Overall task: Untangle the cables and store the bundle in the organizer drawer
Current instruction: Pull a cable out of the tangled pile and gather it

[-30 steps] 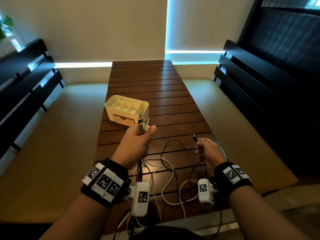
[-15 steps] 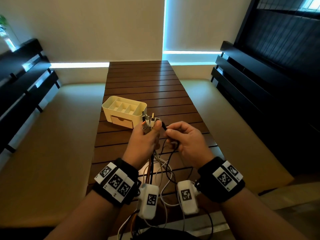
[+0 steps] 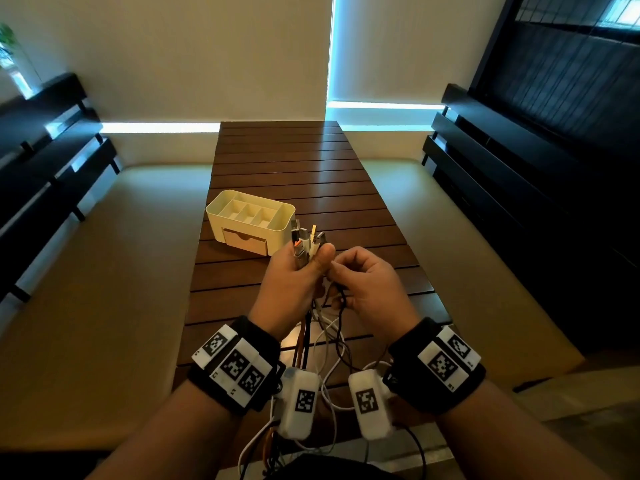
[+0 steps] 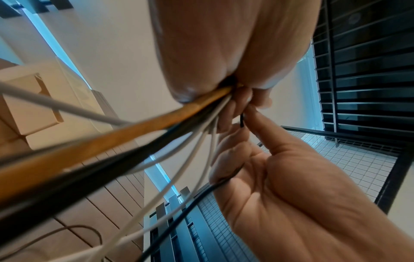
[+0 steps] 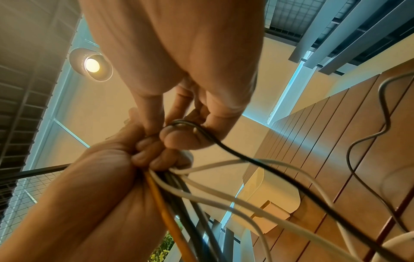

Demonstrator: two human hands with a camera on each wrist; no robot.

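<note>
Cream organizer [image 3: 250,220] sits left on slatted wood counter [image 3: 311,161], drawer [image 3: 245,241] closed. Left hand [image 3: 291,282] fisted round cable bundle [image 3: 309,242]; connector ends stick up above thumb, orange, black, white leads trail below wrist. Right hand [image 3: 367,282] just beside it, fingers curled, pinching black cable [image 5: 246,159] at bundle. Judgement: ends mostly gathered; slack loops [image 3: 329,358] on counter uncoiled, drawer unopened, storing not begun.

I note the organizer [image 3: 250,220] on the table [image 3: 304,174], behind my hands, with cables [image 3: 327,344] trailing beneath them.
</note>
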